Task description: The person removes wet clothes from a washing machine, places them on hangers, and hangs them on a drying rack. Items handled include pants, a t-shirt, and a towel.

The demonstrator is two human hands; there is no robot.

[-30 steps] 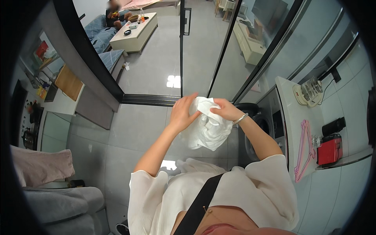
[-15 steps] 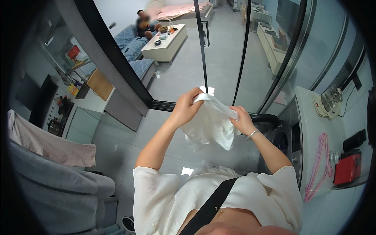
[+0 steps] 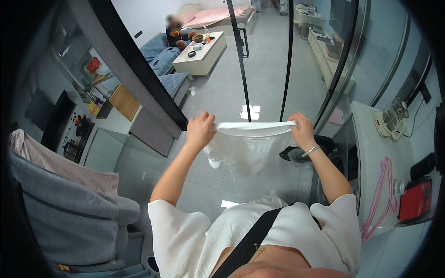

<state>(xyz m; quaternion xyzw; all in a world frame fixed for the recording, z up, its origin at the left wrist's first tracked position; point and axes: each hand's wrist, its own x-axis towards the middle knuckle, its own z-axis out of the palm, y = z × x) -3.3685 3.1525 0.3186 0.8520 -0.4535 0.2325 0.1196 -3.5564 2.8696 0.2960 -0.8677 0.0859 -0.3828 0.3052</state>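
A thin white garment (image 3: 252, 147) hangs in front of me, its straight band-like upper edge pulled taut between my hands. At its left end my left hand (image 3: 201, 131) is closed on the edge, and the right end is gripped by my right hand (image 3: 303, 132), which has a silver bangle at the wrist. The lower part of the cloth drapes loosely in folds above the tiled floor. I cannot make out exactly what kind of garment it is.
A front-loading washing machine (image 3: 353, 162) with its round door open stands at the right, beside a counter (image 3: 371, 139) bearing pink hangers (image 3: 381, 197) and a red box (image 3: 416, 198). Grey fabric (image 3: 69, 208) hangs at the left. Beyond black-framed glass doors, a person (image 3: 174, 33) sits near a white table (image 3: 199, 62).
My hands have moved apart, stretching the bunched garment's edge into a nearly level line. The view has shifted slightly.
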